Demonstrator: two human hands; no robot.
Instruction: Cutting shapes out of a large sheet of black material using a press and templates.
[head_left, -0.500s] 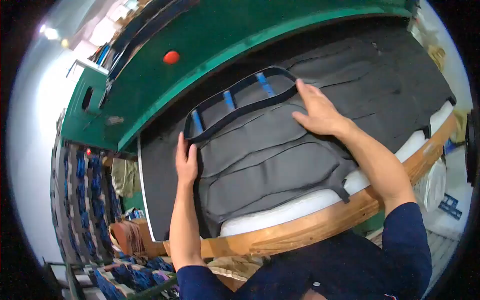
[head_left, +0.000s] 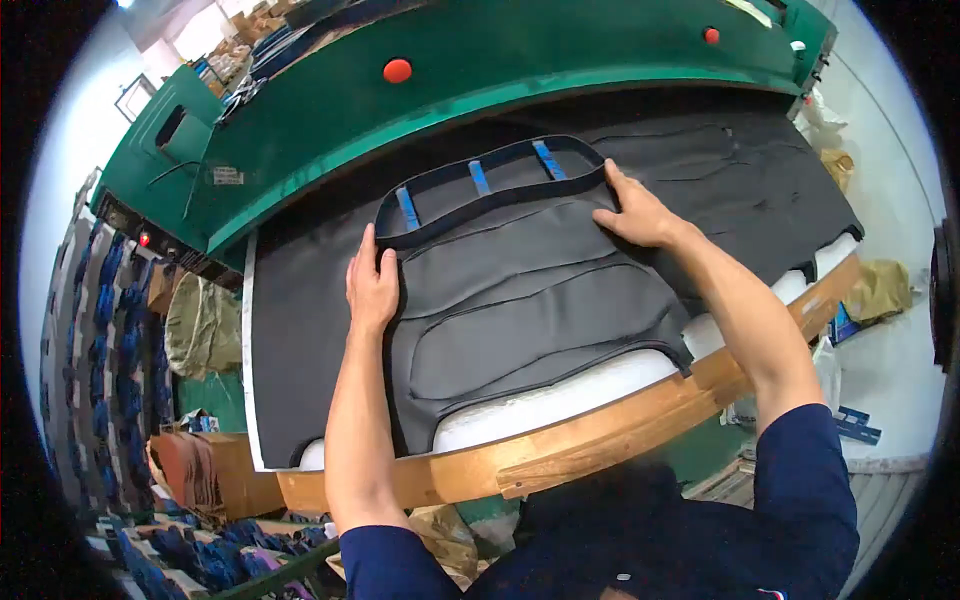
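A long, narrow cutting die point(head_left: 482, 207), a black band bent into a closed loop with three blue crossbars, lies on a sheet of dark grey leather-like material point(head_left: 545, 325). At its left end, my left hand point(head_left: 372, 288) has its fingertips against the band and its thumb beside the near corner. My right hand point(head_left: 640, 212) presses its fingers to the opposite end, thumb spread toward me over the sheet. Between them the two hands hold the die. Curved cut lines run through the sheet, and white board point(head_left: 560, 400) shows through gaps along its near edge.
A green press beam point(head_left: 500, 55) with red buttons point(head_left: 397, 70) spans the far side. A wooden rail point(head_left: 600, 440) edges the table close to my body. Dark strips with blue patches point(head_left: 110, 310) hang at the left, beside a cardboard box point(head_left: 245, 475).
The view has swung, so the press and table look more level and a second red button shows. Both hands remain at the ends of the die.
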